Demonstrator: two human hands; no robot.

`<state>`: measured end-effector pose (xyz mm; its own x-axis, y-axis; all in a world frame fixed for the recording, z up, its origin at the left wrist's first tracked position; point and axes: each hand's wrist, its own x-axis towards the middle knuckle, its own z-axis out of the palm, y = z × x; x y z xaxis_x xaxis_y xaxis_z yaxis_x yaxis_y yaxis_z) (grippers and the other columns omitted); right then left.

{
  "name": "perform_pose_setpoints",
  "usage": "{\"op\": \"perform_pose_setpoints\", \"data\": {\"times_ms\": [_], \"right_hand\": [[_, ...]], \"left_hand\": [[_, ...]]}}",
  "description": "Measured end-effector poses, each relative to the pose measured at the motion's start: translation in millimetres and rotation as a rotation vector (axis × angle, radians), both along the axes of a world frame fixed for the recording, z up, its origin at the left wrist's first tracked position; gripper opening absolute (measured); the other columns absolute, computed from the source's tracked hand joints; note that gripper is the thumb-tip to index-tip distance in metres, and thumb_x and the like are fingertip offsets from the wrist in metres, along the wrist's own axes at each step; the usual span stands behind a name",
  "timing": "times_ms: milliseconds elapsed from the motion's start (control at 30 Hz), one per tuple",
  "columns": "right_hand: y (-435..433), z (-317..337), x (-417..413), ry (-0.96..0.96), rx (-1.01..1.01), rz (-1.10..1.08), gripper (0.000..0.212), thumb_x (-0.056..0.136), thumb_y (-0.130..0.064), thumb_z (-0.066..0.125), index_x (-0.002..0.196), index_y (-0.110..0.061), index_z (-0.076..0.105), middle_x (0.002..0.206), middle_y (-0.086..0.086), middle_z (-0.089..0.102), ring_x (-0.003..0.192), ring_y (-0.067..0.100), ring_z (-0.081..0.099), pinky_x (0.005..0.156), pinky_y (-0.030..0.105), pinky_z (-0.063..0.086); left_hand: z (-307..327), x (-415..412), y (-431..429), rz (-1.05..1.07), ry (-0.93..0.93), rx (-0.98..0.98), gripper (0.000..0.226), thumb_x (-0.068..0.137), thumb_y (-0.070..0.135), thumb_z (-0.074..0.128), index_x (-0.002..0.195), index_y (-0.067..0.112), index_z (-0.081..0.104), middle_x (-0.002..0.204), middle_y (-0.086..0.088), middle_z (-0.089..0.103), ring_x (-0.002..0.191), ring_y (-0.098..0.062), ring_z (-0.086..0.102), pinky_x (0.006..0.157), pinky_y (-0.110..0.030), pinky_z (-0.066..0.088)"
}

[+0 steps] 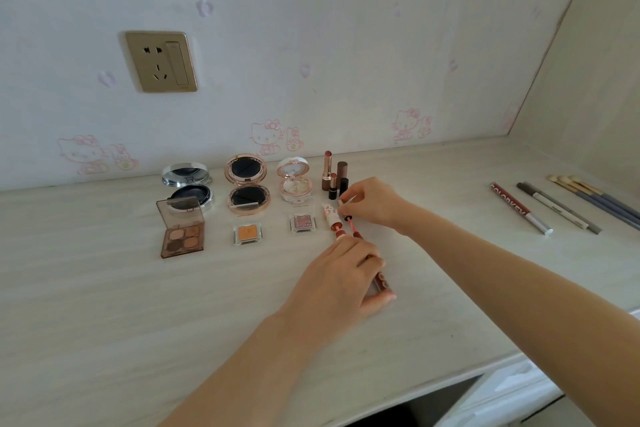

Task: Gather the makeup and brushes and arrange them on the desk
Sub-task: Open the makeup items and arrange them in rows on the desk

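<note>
My left hand (346, 274) lies over the dark red lip gloss tube (380, 282), fingers curled round it and thumb along its lower end, holding it flat against the desk (104, 305), in front and to the right of the floral compact (295, 180). My right hand (369, 199) pinches the pale cap of the applicator wand (349, 222) between thumb and fingertips, its red stem slanting toward the tube's neck. My fingers hide most of the tube, so I cannot tell whether the wand's tip sits inside it. A pink tube (329, 215) lies just beside the wand. Well right of the compact, the brushes (588, 196) are cut off by the edge.
</note>
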<state>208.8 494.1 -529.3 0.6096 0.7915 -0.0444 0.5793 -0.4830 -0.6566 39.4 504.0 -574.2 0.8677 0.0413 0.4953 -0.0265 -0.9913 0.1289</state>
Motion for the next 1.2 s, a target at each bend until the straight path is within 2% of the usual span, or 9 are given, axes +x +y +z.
{"op": "perform_pose_setpoints", "data": {"times_ms": [200, 367, 533, 667, 767, 867, 1000, 1100, 1200], "right_hand": [[-1.7, 0.6, -3.9, -0.006, 0.013, 0.022, 0.026, 0.087, -0.021, 0.067, 0.109, -0.009, 0.07, 0.106, 0.006, 0.068, 0.1, 0.02, 0.06, 0.088, 0.029, 0.047], [-4.0, 0.3, -2.5, -0.007, 0.002, 0.032, 0.03, 0.09, -0.021, 0.059, 0.118, -0.013, 0.065, 0.098, -0.001, 0.057, 0.095, 0.014, 0.05, 0.08, 0.024, 0.038], [-10.4, 2.6, -1.2, -0.027, 0.0, 0.042, 0.032, 0.091, -0.018, 0.055, 0.122, -0.012, 0.063, 0.119, 0.004, 0.062, 0.111, 0.018, 0.054, 0.086, 0.024, 0.039], [-22.2, 5.6, 2.2, -0.05, 0.006, 0.034, 0.033, 0.092, -0.017, 0.052, 0.123, -0.014, 0.061, 0.12, 0.004, 0.063, 0.113, 0.019, 0.056, 0.086, 0.024, 0.042], [-36.3, 6.7, 3.5, -0.115, -0.026, 0.037, 0.032, 0.092, -0.02, 0.052, 0.123, -0.015, 0.061, 0.122, 0.003, 0.063, 0.115, 0.019, 0.056, 0.096, 0.026, 0.043], [-56.8, 5.7, 2.7, -0.187, -0.067, 0.044, 0.032, 0.093, -0.022, 0.051, 0.123, -0.015, 0.061, 0.12, 0.002, 0.064, 0.114, 0.018, 0.057, 0.099, 0.026, 0.043], [-92.0, -2.9, -0.3, -0.327, -0.117, 0.048, 0.033, 0.094, -0.024, 0.049, 0.125, -0.016, 0.058, 0.121, 0.003, 0.063, 0.111, 0.02, 0.058, 0.097, 0.031, 0.045], [-122.2, -8.6, -6.5, -0.443, -0.169, 0.027, 0.034, 0.095, -0.025, 0.045, 0.127, -0.019, 0.055, 0.125, 0.002, 0.059, 0.113, 0.023, 0.055, 0.094, 0.037, 0.047], [-150.3, -10.7, -9.6, -0.504, -0.185, 0.003, 0.036, 0.097, -0.026, 0.042, 0.131, -0.021, 0.051, 0.128, -0.001, 0.054, 0.115, 0.022, 0.054, 0.093, 0.037, 0.047]], "left_hand": [[0.0, -0.9, -0.2, 0.005, -0.024, -0.051, 0.041, 0.083, 0.049, 0.058, 0.103, 0.014, 0.069, 0.105, 0.004, 0.062, 0.103, -0.013, 0.054, 0.106, -0.024, 0.033], [0.9, -2.3, -0.5, 0.0, -0.015, -0.074, 0.042, 0.084, 0.049, 0.057, 0.106, 0.015, 0.068, 0.107, 0.005, 0.061, 0.105, -0.012, 0.053, 0.106, -0.025, 0.034], [2.3, -2.5, -0.6, 0.008, 0.003, -0.083, 0.043, 0.084, 0.051, 0.055, 0.108, 0.017, 0.067, 0.112, 0.005, 0.06, 0.109, -0.011, 0.051, 0.103, -0.021, 0.033], [1.2, -3.9, 0.0, 0.016, 0.012, -0.072, 0.045, 0.084, 0.053, 0.055, 0.111, 0.019, 0.066, 0.12, 0.007, 0.058, 0.116, -0.01, 0.049, 0.105, -0.021, 0.032], [1.1, -4.6, -0.6, 0.015, 0.016, -0.079, 0.046, 0.085, 0.054, 0.054, 0.114, 0.02, 0.065, 0.122, 0.008, 0.057, 0.118, -0.008, 0.047, 0.106, -0.021, 0.031], [2.0, -5.2, -1.3, 0.007, 0.02, -0.096, 0.045, 0.088, 0.053, 0.052, 0.116, 0.02, 0.064, 0.121, 0.008, 0.057, 0.119, -0.007, 0.047, 0.107, -0.023, 0.034], [3.7, -4.5, -2.1, 0.0, 0.028, -0.079, 0.042, 0.092, 0.05, 0.047, 0.114, 0.02, 0.065, 0.118, 0.009, 0.059, 0.118, -0.008, 0.048, 0.105, -0.024, 0.036], [7.7, -2.2, -5.0, 0.014, 0.0, -0.074, 0.041, 0.094, 0.046, 0.041, 0.108, 0.019, 0.068, 0.112, 0.01, 0.063, 0.112, -0.008, 0.052, 0.098, -0.025, 0.041], [12.1, 5.9, -9.0, 0.022, -0.022, -0.085, 0.042, 0.095, 0.044, 0.038, 0.107, 0.018, 0.069, 0.108, 0.01, 0.065, 0.11, -0.009, 0.053, 0.093, -0.026, 0.044]]}}
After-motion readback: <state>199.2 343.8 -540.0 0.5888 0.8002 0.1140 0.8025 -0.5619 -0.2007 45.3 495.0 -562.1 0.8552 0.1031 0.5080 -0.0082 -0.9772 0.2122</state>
